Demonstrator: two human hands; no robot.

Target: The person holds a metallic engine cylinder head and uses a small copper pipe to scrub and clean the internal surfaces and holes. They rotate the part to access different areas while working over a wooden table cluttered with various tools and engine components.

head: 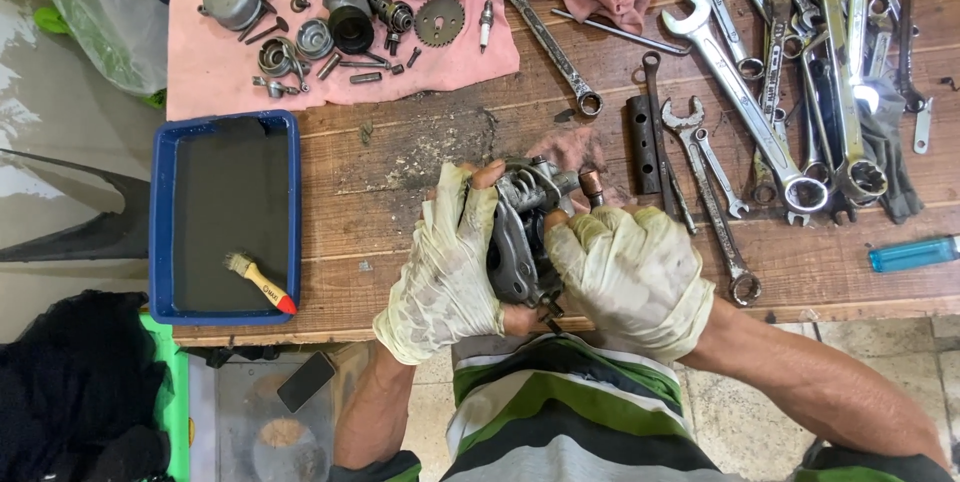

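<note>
A person in dirty pale fingerless gloves holds a grey cast-metal engine part (522, 232) over the near edge of the worn wooden surface (420, 152). The left hand (445, 267) clamps its left flank, fingers closed round it with the bare thumb tip on top. The right hand (630, 272) grips the right side, fingers curled tight against the casting. The part sits between both palms, its long axis running from 6 o'clock to 12 o'clock, and both hands are equally near.

At 9 o'clock from the hands lies a blue rectangular plastic tray (157, 232) holding dark liquid and a small paintbrush with a yellow and red handle (260, 282). At 11 o'clock a pink cloth (210, 72) carries small metal engine pieces, among them a toothed sprocket (440, 20). At 2 o'clock a heap of steel spanners (800, 62) is spread out.
</note>
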